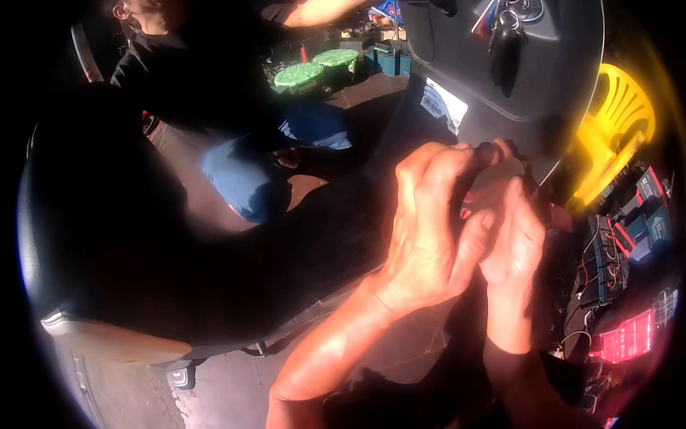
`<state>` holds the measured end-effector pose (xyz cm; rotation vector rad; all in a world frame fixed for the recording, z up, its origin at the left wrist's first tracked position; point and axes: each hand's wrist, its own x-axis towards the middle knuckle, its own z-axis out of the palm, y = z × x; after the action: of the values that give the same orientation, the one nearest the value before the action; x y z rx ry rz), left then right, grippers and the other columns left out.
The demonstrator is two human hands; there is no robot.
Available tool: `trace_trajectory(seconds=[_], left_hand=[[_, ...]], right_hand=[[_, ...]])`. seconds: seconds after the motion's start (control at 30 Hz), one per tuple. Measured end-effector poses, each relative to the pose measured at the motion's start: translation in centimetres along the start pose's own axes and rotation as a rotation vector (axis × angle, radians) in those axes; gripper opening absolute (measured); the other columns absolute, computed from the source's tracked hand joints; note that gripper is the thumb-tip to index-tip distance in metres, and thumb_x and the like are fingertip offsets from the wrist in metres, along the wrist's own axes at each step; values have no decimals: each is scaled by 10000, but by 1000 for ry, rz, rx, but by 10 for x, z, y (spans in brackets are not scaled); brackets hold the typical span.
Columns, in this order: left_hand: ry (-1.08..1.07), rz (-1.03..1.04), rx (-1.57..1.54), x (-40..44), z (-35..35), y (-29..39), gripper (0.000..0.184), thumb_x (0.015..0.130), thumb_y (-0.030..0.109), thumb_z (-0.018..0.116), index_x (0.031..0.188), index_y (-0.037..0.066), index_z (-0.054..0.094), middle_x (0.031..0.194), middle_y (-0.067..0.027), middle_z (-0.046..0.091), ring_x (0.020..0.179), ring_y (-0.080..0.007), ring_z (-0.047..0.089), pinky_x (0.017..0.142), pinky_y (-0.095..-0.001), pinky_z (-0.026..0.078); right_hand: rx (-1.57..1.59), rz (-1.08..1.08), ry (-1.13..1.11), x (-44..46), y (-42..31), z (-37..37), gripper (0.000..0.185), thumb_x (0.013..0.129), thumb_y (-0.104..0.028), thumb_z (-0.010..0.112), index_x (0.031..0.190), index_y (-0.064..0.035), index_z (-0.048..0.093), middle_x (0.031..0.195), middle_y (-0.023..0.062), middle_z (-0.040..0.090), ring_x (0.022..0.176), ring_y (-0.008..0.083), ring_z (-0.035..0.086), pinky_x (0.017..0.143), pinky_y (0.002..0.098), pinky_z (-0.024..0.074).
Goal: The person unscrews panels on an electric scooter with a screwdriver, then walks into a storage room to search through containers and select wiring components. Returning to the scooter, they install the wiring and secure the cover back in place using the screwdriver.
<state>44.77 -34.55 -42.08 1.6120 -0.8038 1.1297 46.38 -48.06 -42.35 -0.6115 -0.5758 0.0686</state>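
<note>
Both my hands are together right of centre, in front of a dark grey vehicle panel. My left hand (432,222) has its fingers bent over a small dark reddish thing (486,189) that shows between the hands. From the other side my right hand (516,232) curls round the same thing, its fingers bent. Glare and the fingers hide what the thing is. Above the hands a torn white label (443,105) sticks to the panel, and a bunch of keys (509,25) hangs higher up.
A long black seat (279,264) lies to the left. Beyond it crouches another person (243,171) in blue trousers. Green stools (299,74) stand at the back. At right are a yellow plastic chair (614,136), a red box (627,336) and several other boxes.
</note>
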Motion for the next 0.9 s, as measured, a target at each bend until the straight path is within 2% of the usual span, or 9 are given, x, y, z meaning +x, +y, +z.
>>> trace_trajectory(seconds=[0.1,0.2,0.27,0.3,0.4,0.57,0.7,0.83,0.9], left_hand=[[-120,57,159,-2,-9,8,762,867,219,723,1427,-67,294,1371,-263,355,1244,-373,383,1044,-456,346],[-101,23,273,-1,-8,13,551,854,84,704,1321,-76,459,1215,-236,502,1100,-340,503,947,-410,424],[-53,-41,291,3,-6,19,402,855,38,689,1219,-64,554,1096,-197,571,979,-305,561,871,-364,461],[-1,93,359,10,-6,18,337,835,54,713,1151,-14,617,999,-151,621,777,-273,608,609,-339,507],[-26,-92,288,10,-4,24,257,874,171,727,1036,-7,636,872,-136,642,697,-259,618,573,-336,502],[-14,110,387,8,-3,23,447,889,93,666,1272,-57,491,1155,-228,537,903,-310,619,735,-368,529],[-55,-20,251,4,-6,19,410,867,1,659,1248,-41,515,1095,-209,569,881,-317,630,730,-357,531],[-206,-281,230,6,-14,32,448,891,137,707,1253,-38,509,1086,-209,567,880,-337,617,740,-363,525],[-138,-132,351,12,-13,38,451,896,142,702,1257,-41,505,1092,-213,557,901,-344,608,752,-373,522]], right_hand=[[0,10,200,-1,-4,10,305,971,-294,609,1168,-63,579,1114,105,639,1070,213,624,930,400,527],[-80,-15,144,14,2,10,200,962,-300,610,987,-102,623,991,61,656,956,145,623,799,293,480],[19,93,180,13,2,7,204,954,-280,595,1039,-94,612,1037,69,649,986,170,612,809,317,456],[15,47,189,9,3,9,297,951,-280,583,1172,-82,581,1147,95,637,1082,223,593,885,384,462],[128,55,33,5,-7,-1,442,940,-192,602,1347,-66,488,1282,137,599,1228,291,543,1025,454,433],[-199,144,142,1,-19,6,331,962,-404,605,1077,-95,582,1066,75,643,922,191,630,731,327,532],[-115,48,153,8,-3,3,325,969,-386,598,1085,-83,576,1124,83,627,951,194,619,829,376,515],[99,44,205,1,-11,24,326,924,-257,670,1149,-61,539,1075,87,630,995,196,640,826,405,553],[51,59,185,2,-8,15,327,924,-272,674,1134,-57,544,1034,89,636,933,195,652,792,379,561]])
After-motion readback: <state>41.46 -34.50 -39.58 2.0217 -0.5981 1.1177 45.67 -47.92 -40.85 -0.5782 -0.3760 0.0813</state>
